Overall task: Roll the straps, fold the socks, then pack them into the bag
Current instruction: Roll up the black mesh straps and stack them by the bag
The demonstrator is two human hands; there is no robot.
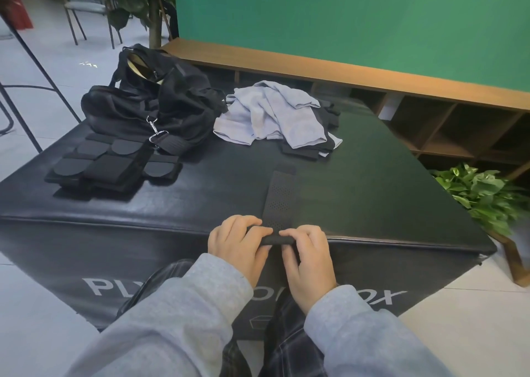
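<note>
At far left we have the slumped black fabric bag (152, 101). Nearer, our left hand (238, 244) and right hand (308, 257) pinch the rolled near end of the perforated black strap (279, 197) at the black padded box's (387, 176) front edge; its long axis runs straight away from us, equally near both hands.

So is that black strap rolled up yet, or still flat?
Partly rolled: both hands, left hand and right hand, pinch a small roll at the strap's near end; the rest lies flat.
</note>
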